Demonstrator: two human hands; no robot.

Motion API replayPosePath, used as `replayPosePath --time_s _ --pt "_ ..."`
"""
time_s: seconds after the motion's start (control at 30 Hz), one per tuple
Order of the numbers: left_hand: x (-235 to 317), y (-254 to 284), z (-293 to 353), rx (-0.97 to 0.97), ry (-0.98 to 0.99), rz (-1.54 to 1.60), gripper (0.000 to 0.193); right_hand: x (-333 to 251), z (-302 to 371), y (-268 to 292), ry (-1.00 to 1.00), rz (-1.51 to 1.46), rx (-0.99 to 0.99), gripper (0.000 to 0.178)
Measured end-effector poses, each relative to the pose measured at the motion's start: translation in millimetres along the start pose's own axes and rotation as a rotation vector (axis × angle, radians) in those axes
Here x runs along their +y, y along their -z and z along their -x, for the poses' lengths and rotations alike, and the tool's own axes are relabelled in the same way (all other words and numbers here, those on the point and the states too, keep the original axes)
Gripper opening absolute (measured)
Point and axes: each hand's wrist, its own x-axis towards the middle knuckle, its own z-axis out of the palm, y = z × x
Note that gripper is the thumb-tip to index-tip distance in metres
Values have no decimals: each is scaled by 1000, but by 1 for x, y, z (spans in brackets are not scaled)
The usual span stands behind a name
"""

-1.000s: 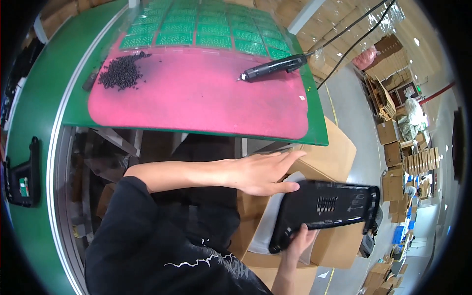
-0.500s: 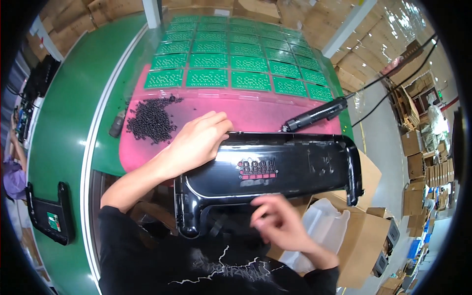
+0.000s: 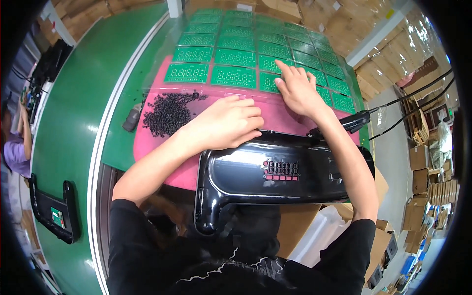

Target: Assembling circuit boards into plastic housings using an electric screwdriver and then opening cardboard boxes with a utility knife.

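A glossy black plastic housing (image 3: pixel 236 172) with a display cut-out lies tilted at the near edge of the pink mat (image 3: pixel 278 113). My left hand (image 3: pixel 227 122) is closed over its far edge, left of the middle. Over the front rows of green circuit boards (image 3: pixel 233 76) my right hand (image 3: pixel 301 92) reaches out, fingers stretched and holding nothing. Its fingertips are at one board; whether they touch it I cannot tell. The boards sit in rows in a clear plastic tray. My right forearm crosses above the housing and hides part of its right side.
Small black screws (image 3: pixel 167 115) are heaped on the mat's left. A black electric screwdriver (image 3: pixel 356 121) with a cable lies at the right. Another black housing (image 3: pixel 69 216) rests on the green surface (image 3: pixel 81 132) at left. An open carton (image 3: pixel 300 221) stands below. A person in purple (image 3: pixel 17 155) is far left.
My right hand has moved from below the housing's near edge up over the boards. My left hand stays on the housing's far edge. The whole view has shifted slightly.
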Motion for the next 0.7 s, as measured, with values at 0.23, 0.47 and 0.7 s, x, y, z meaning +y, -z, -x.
replayPosePath --time_s 0.23,0.47,0.7 --pt "5 2 1 166 29 34 15 4 3 -17 2 49 136 40" --pt "2 9 -1 406 175 89 38 -4 19 33 135 -96 392 10" --pt "30 11 -1 264 165 930 83 -48 77 70 264 -1544 121 23"
